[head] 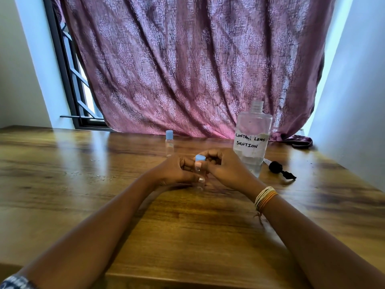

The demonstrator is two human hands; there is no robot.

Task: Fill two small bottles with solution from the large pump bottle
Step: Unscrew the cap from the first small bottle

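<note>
While both hands meet over the middle of the tabletop [187, 226], the left hand [177, 172] is curled round the body of a small clear bottle [200, 180] standing on the wood, and the right hand [225, 170] pinches its blue cap [200, 158] from above. Whether the cap is going on or coming off cannot be told, and the level inside is hidden by the fingers. Either way, the job seems best done by keeping the bottle upright and planted, letting the left hand resist while only the right turns the cap squarely on its thread. A second small bottle [169, 143], capped, stands nearer the far edge. To the right, the large bottle [252, 138] stands open, its black pump [280, 171] lying beside it towards the right edge.
</note>
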